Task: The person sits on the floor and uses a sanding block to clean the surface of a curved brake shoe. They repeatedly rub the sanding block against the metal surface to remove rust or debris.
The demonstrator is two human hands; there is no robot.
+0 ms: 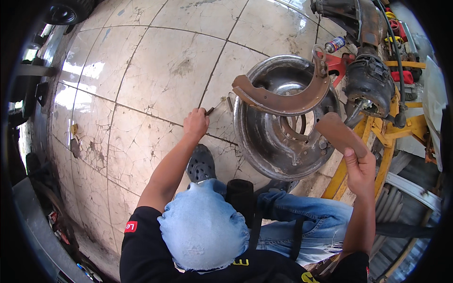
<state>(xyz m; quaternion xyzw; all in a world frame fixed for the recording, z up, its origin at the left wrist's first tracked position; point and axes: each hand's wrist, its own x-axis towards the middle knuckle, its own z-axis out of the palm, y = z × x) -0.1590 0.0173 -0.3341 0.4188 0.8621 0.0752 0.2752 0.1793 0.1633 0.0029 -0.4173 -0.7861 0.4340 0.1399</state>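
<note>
My right hand [361, 170] grips the lower end of a curved brown brake lining [340, 134], thumb on its face, above the right edge of a wheel rim [250, 141]. Across the top of that large, worn steel rim lies a rusty brake shoe [283, 103], curved, with an eye-shaped metal piece at its upper right end. Out to the left, low over the tiled floor, my left hand [196, 123] is closed on a short dark rod [210, 111]. Its kind cannot be made out, as the fingers cover most of it.
Right of the rim stand a dark, greasy axle assembly [370, 85] and a yellow metal frame [387, 155]. A red stand [337, 63] and a spray can [335, 45] sit behind the rim. A grey clog [201, 162] is on the cracked tile floor [141, 118].
</note>
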